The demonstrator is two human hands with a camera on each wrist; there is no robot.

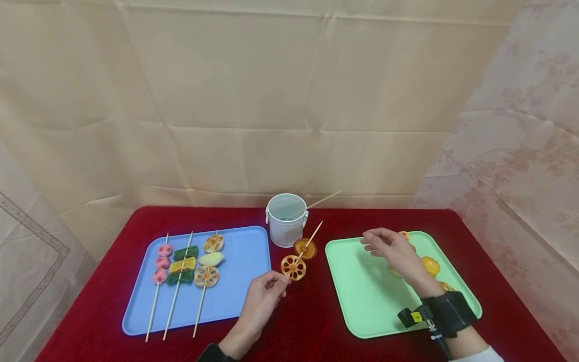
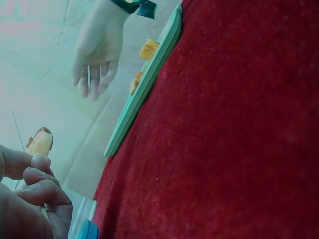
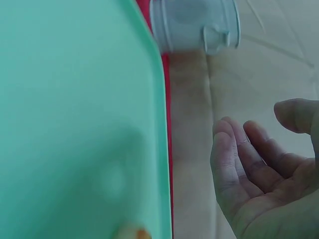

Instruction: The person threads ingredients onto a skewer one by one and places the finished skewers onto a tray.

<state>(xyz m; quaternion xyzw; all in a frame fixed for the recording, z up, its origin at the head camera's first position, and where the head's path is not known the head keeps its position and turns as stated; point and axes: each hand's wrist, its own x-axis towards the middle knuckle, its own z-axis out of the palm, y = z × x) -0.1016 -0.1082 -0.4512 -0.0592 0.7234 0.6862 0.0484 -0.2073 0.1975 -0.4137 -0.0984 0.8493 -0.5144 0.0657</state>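
My left hand pinches a wooden skewer between thumb and fingers, over the gap between the trays. On that skewer sit a lotus root slice, close above the fingertips, and a round brown slice, perhaps a mushroom, higher up. The skewer's pointed tip sticks out at the top. Over the green tray, my right hand hovers with loosely bent fingers and nothing in them. Below and beside it lie several food pieces, among them a yellow one, partly hidden by the hand and forearm.
On the blue tray lie three loaded skewers: pink pieces, green and yellow pieces, and lotus slices with a pale piece between. A white bucket with a bare stick leaning in it stands at the back.
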